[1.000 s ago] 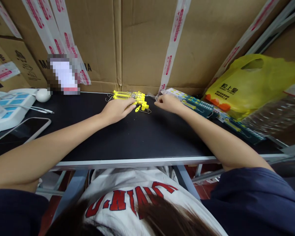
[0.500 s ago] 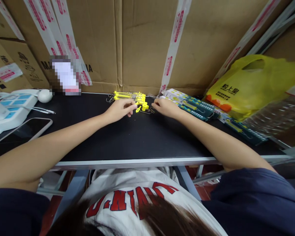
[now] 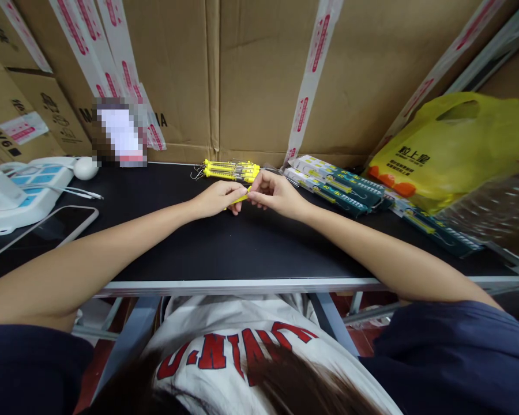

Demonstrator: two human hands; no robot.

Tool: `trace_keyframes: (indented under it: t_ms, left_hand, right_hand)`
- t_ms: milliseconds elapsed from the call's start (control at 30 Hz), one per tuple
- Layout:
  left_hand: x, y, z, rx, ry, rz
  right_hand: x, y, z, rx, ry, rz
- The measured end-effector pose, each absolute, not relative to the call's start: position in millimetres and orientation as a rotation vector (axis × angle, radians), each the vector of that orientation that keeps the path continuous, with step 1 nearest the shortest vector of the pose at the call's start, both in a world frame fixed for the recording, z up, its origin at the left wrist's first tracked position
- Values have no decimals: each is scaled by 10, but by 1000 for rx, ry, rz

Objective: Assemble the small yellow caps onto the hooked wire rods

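My left hand (image 3: 218, 197) and my right hand (image 3: 273, 192) meet over the far middle of the black table (image 3: 242, 248). Both pinch a small yellow plastic piece (image 3: 241, 198) between their fingertips. Just behind the hands lies a pile of yellow tube-shaped pieces with wire hooks (image 3: 231, 170). To the right of my right hand lie several dark green packaged cards (image 3: 337, 187) with yellow items in them.
Cardboard boxes (image 3: 242, 75) with red-and-white tape stand behind the table. A yellow plastic bag (image 3: 450, 147) and clear wrapping sit at the right. At the left are a white power strip (image 3: 21, 190), a white mouse (image 3: 85, 168) and a tablet (image 3: 43, 227).
Both hands have drawn together. The left picked a yellow piece from beside the pile, and the right came in from the right to grip it too. The small loose yellow bits are hidden now.
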State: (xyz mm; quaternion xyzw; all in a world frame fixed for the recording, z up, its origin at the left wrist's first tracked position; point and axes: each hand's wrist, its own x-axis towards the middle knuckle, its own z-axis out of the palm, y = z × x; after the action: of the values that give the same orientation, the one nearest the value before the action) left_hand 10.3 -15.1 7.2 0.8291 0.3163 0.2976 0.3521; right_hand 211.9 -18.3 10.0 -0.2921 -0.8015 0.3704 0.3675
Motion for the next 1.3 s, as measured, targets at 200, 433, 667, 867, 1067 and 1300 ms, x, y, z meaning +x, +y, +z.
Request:
trace_keyframes:
  t_ms: [200, 433, 667, 867, 1067, 1300]
  left_hand:
    - [60, -74, 74, 2200, 1081, 1009]
    - [22, 55, 62, 1875, 1252, 1175]
    - [74, -22, 137, 1571, 1130, 1284]
    - [84, -97, 169, 1459, 996, 1253]
    - [132, -152, 137, 1524, 966, 1127]
    - [154, -166, 105, 1698, 936, 1103]
  right_hand:
    - [2193, 0, 44, -759, -1883, 1038]
    - [2268, 105, 29, -768, -1610, 1088]
    - [2225, 60, 11, -771, -1573, 1196]
    - [2141, -55, -7, -742, -1758, 1261]
    - [2083, -87, -72, -674, -1847, 1249]
    - [2082, -139, -28, -666, -1917, 1199]
